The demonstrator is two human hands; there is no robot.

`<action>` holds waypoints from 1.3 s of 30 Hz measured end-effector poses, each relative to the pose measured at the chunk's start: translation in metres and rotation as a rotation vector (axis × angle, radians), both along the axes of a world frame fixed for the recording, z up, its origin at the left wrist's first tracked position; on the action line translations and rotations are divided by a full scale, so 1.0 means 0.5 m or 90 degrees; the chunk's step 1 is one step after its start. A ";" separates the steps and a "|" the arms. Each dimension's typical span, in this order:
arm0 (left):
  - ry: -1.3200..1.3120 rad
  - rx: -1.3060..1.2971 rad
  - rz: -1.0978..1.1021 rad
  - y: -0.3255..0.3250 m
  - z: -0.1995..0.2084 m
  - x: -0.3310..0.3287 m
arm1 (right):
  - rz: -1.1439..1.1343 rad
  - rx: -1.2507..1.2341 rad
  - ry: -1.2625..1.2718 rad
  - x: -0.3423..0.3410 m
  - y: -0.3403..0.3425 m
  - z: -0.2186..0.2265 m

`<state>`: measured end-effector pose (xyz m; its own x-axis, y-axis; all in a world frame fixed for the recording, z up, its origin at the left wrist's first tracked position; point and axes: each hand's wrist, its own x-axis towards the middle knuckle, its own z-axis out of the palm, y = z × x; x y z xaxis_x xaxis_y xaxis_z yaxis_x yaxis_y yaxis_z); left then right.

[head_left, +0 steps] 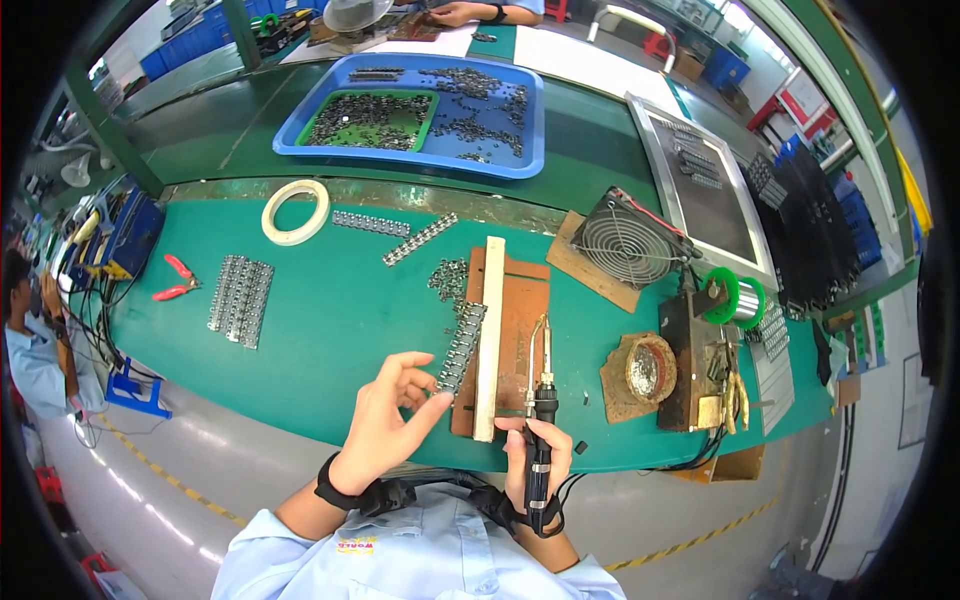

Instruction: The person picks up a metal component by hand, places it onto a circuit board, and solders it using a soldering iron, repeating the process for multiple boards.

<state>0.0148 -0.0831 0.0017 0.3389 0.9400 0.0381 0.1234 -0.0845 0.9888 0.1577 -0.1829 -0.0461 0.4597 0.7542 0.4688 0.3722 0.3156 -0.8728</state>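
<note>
My left hand (392,410) is curled at the lower end of a strip of small circuit boards (462,345), its thumb and a fingertip pinching that end. The strip leans along a pale wooden bar (489,340) on a brown board (522,310). My right hand (540,455) is closed round the black handle of a soldering iron (544,405). Its metal tip points away from me over the brown board, with a thin metal tube beside it. A pile of small metal parts (447,278) lies just beyond the strip.
Farther left are more strips (240,300), red-handled cutters (178,278) and a tape roll (295,212). A fan (622,245), a solder spool (735,298) and a round dish (648,368) stand right. A blue tray (410,165) sits beyond; another person's hand (455,14) shows at the far bench.
</note>
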 end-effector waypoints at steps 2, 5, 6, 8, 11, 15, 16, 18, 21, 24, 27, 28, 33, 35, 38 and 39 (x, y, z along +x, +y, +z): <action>0.033 -0.015 0.018 0.005 -0.003 -0.006 | 0.006 -0.003 -0.004 -0.003 -0.003 -0.001; 0.106 0.040 -0.034 0.019 0.000 -0.017 | 0.012 -0.007 -0.001 -0.010 -0.004 -0.002; 0.116 0.043 -0.010 0.025 0.001 -0.034 | -0.001 -0.007 0.003 -0.007 -0.005 0.002; 0.123 0.057 0.055 0.038 -0.002 -0.078 | -0.040 -0.011 0.012 -0.005 -0.009 0.003; 0.183 0.111 0.158 0.061 -0.008 -0.158 | -0.016 -0.019 -0.003 -0.004 -0.008 -0.003; 0.412 0.243 0.357 0.102 -0.014 -0.251 | -0.010 -0.016 -0.009 -0.003 -0.008 -0.004; 0.414 0.246 0.366 0.109 -0.018 -0.263 | -0.011 -0.012 -0.007 -0.003 -0.006 -0.003; 0.482 0.293 0.384 0.121 -0.028 -0.281 | -0.006 -0.009 -0.007 -0.004 -0.007 -0.006; 0.546 0.332 0.387 0.128 -0.032 -0.287 | -0.014 -0.011 -0.013 0.000 -0.010 -0.010; 0.604 0.365 0.370 0.134 -0.036 -0.289 | -0.004 0.004 -0.017 0.001 -0.010 -0.012; 0.649 0.351 0.381 0.147 -0.025 -0.294 | 0.004 0.013 -0.035 0.007 -0.011 -0.018; 0.648 0.357 0.377 0.147 -0.022 -0.291 | 0.011 0.017 -0.043 0.008 -0.011 -0.019; 0.573 0.382 0.265 0.126 0.085 -0.239 | 0.011 0.032 -0.057 0.013 -0.009 -0.026; 0.376 0.311 0.089 0.115 0.159 -0.175 | 0.024 0.020 -0.056 0.021 -0.011 -0.025; 0.136 0.511 -0.107 0.067 0.291 -0.063 | 0.003 0.010 -0.039 0.020 -0.006 -0.021; 0.134 0.510 -0.117 0.051 0.315 -0.041 | -0.021 0.005 -0.027 0.023 -0.011 -0.020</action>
